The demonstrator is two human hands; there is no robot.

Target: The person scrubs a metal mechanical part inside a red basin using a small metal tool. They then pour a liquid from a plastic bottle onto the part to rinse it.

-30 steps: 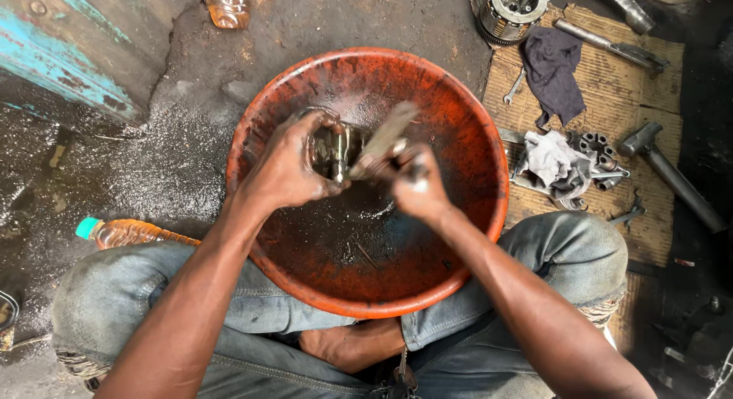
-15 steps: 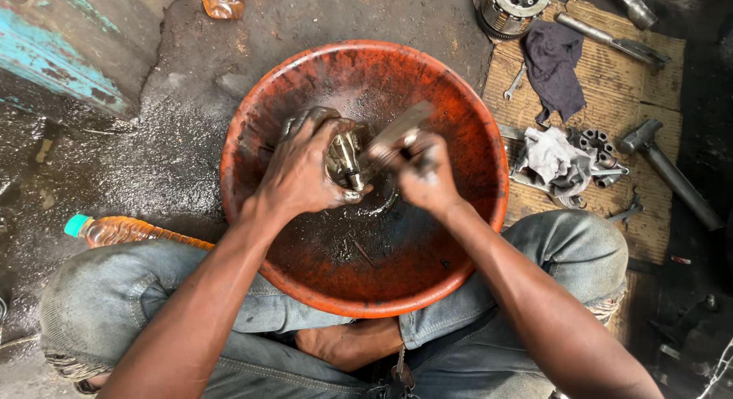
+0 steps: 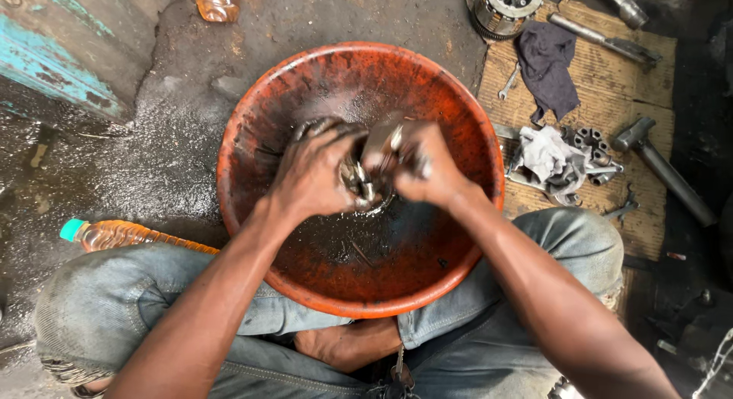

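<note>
Both hands meet over the orange basin (image 3: 458, 132): the left hand (image 3: 314, 174) wraps a metal part (image 3: 356, 177), mostly hidden by its fingers, and the right hand (image 3: 424, 166) grips a brush (image 3: 379, 143), its bristles out of sight. Two bottles lie on the floor, one (image 3: 126, 235) by the knee, the other (image 3: 216, 2) cut off at the top edge.

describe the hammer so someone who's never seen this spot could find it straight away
Start at the big round orange-red metal basin and look past its right rim to the brown corrugated cardboard sheet on the ground. Near that sheet's right edge lies the grey metal hammer, head up-left, handle running down-right off the cardboard. Unlike the small spanners, sockets and rags beside it, it is one long bar with a blocky head.
</note>
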